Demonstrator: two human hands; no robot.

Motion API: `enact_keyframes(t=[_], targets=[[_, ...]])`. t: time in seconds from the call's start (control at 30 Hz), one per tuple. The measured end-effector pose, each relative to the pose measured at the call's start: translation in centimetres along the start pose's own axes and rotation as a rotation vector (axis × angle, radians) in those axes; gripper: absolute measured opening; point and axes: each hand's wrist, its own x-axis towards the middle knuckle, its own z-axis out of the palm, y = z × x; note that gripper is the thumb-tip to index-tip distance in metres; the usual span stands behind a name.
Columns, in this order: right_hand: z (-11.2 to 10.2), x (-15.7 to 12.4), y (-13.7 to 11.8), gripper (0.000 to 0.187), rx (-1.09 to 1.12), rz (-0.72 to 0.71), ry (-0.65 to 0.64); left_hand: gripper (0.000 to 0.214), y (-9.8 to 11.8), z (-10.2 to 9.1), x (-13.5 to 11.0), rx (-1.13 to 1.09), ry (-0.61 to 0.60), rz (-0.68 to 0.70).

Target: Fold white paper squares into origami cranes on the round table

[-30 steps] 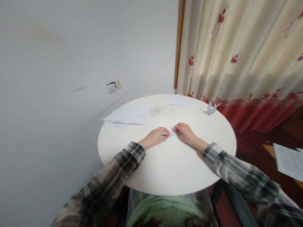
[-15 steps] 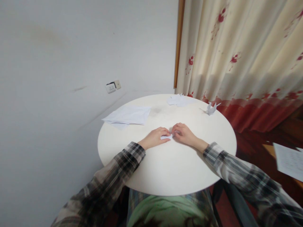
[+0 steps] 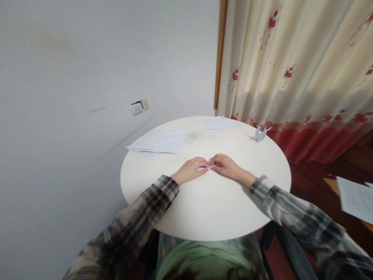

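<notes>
The round white table fills the middle of the view, with a flowered curtain hanging beyond its 1 to 3 o'clock edge. A stack of white sheets lies at 10 o'clock, one corner over the rim. Loose paper pieces sit at the 12 o'clock edge, and a folded paper crane stands at 2 o'clock, close to the rim.

The left hand lies palm down near the centre, where it was a second ago, fingers together and pinning the small folded paper to the top; its thumb is hidden. The right hand has slid toward 9 o'clock until its bunched fingertips meet the left's, pinching the paper's end. Only a sliver of the paper shows now, less than before.

The table is bare from 4 round to 8 o'clock, well clear of every edge.
</notes>
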Motion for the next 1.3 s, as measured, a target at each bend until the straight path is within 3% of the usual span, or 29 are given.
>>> enact_keyframes(t=[0.5, 0.93, 1.13, 1.3], targets=[[0.1, 0.3, -0.1, 0.018, -0.024, 0.072, -0.04, 0.024, -0.2, -0.2, 0.5, 0.026, -0.077, -0.069], [0.4, 0.2, -0.4, 0.013, -0.035, 0.041, -0.083, 0.019, -0.1, 0.5, 0.4, 0.029, -0.041, -0.138], [0.5, 0.0, -0.5, 0.011, 0.032, 0.101, -0.044, 0.016, -0.1, 0.7, 0.3, 0.111, -0.065, -0.147], [0.6, 0.1, 0.1, 0.014, 0.028, 0.043, -0.031, 0.013, -0.3, 0.9, 0.3, 0.146, -0.061, -0.141]])
